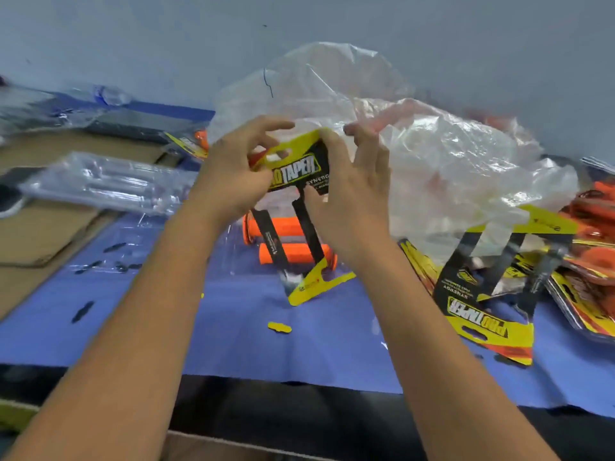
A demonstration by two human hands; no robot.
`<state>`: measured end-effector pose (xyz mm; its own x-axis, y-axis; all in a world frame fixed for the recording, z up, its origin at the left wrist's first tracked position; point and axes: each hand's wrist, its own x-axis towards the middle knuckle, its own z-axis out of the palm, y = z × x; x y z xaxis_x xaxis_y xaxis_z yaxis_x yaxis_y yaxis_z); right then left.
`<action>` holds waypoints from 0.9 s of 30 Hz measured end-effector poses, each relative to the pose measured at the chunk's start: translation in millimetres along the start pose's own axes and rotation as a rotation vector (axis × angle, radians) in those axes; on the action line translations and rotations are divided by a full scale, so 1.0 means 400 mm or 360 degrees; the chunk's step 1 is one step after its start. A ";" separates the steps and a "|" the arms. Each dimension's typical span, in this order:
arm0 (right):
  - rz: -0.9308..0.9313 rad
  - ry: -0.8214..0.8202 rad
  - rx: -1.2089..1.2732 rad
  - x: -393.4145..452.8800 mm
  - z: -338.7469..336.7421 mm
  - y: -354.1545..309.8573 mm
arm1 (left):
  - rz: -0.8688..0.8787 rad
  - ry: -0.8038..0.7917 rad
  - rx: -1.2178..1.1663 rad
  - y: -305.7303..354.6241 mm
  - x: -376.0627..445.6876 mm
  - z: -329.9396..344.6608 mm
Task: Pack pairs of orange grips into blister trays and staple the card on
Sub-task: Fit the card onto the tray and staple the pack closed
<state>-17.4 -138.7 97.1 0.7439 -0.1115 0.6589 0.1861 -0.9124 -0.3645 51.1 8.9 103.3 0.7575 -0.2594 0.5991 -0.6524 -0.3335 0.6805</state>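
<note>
From the head camera, the left hand (229, 174) and right hand (352, 197) both pinch the top of a yellow-and-black card (294, 161), fingers curled on its edges. Its black strips wrap two orange grips (286, 239) lying on the blue desk (166, 314), just beside a crumpled plastic bag (432, 161) on the right.

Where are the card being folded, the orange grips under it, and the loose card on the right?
folded card (294, 168): head view, printed logo panel.
orange grips (286, 227): head view, upper grip's middle.
loose card (479, 316): head view, upside-down logo panel.
</note>
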 end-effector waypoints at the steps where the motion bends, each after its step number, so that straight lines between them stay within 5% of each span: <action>1: -0.0048 0.0008 -0.0064 0.016 0.004 -0.021 | 0.0094 -0.0064 0.0108 0.020 0.011 -0.016; 5: -0.0100 0.0063 -0.0264 0.079 0.003 -0.049 | 0.0360 -0.0061 0.0281 0.068 0.042 -0.055; 8: 0.0064 -0.0002 0.0088 0.112 -0.015 -0.029 | 0.0459 0.0339 0.0349 0.045 0.033 -0.054; 12: 0.0510 0.0092 0.0962 0.106 -0.015 0.053 | -0.0157 0.0766 -0.0193 -0.068 -0.019 -0.030; 15: 0.0694 0.0093 0.1583 0.068 0.000 0.102 | -0.0632 0.0661 -0.0610 -0.152 -0.066 0.011; 20: 0.0671 -0.0078 0.2003 -0.008 0.064 0.145 | -0.0727 0.0638 -0.0964 -0.189 -0.118 0.073; 27: 0.0838 -0.0016 0.1579 -0.064 0.143 0.205 | -0.0636 0.0765 -0.0911 -0.233 -0.142 0.057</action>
<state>15.5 -188.3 12.7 0.8850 -0.3831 0.2647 0.2725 -0.0349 -0.9615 69.4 34.1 -3.9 0.9259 0.2369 0.2943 -0.3471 0.2258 0.9102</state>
